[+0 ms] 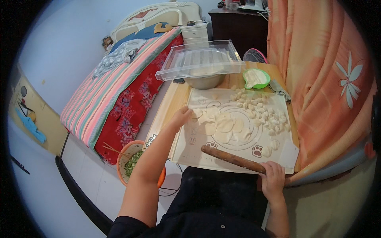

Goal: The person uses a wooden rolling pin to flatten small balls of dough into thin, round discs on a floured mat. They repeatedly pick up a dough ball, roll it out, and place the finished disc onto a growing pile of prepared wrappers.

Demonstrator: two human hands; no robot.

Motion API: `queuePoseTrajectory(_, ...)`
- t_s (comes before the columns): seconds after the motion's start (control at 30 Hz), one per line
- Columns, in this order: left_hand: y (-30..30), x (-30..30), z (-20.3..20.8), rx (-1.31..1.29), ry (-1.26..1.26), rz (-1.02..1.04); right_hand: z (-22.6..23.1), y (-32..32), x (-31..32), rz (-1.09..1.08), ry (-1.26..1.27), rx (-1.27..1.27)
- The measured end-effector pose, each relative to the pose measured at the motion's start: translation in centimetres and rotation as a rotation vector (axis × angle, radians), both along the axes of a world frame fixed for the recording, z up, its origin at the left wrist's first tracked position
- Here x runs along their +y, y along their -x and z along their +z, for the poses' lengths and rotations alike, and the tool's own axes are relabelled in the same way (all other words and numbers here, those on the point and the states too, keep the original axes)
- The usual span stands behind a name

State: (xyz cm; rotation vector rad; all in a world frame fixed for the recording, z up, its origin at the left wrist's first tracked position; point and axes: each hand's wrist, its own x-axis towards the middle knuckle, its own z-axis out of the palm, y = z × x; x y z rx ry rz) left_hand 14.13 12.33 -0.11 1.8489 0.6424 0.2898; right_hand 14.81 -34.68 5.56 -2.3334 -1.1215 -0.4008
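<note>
My right hand (273,177) is wrapped round the near right end of a wooden rolling pin (230,158), which lies slantwise over the front of a pale printed dough mat (183,148). At the mat's left side, my left hand (183,116) pinches the edge of a thin round dough wrapper (196,114). Several flat wrappers (225,123) overlap in the middle of the mat, with flour around them. Many small dough pieces (260,111) are spread over its right side. A few flattened rounds (267,151) lie near the right front corner.
Behind the mat, a clear plastic lid or tray (200,55) rests on a metal bowl (204,81). A green bowl of flour (256,78) and a grey cloth (280,90) are alongside. An orange basin (127,148) of chopped green filling with chopsticks stands lower left. An orange curtain (317,79) hangs right.
</note>
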Motion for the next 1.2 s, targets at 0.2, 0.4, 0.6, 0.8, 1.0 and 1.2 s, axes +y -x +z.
queuePoseTrajectory(0.2, 2.6, -3.5, -1.8, 0.141, -0.656, -0.345, -1.3, -0.5, -0.9, -0.202, -0.085, 0.214)
queuePoseTrajectory(0.4, 4.7, -5.2, -0.8, 0.092, -0.857, -0.417, -1.0, -0.4, -0.1, -0.223, -0.11, 0.309)
queuePoseTrajectory(0.6, 10.1, -11.6, -1.5, 0.046, -0.891, -0.491, -0.3, 0.2, 0.8, -0.273, -0.127, 0.371)
queuePoseTrajectory(0.8, 7.7, -21.2, 0.0, 0.035, -1.015, -0.642, -0.7, 0.3, 1.8, -0.245, -0.19, 0.356)
queuePoseTrajectory(1.0, 9.7, -19.5, 1.5, 0.235, -1.134, -0.583, -0.5, 0.1, -0.9, -0.32, -0.209, 0.286)
queuePoseTrajectory(1.2, 2.5, -26.4, 0.9, -0.168, -0.922, -0.757, 0.6, -0.8, -2.3, -0.395, -0.252, 0.289)
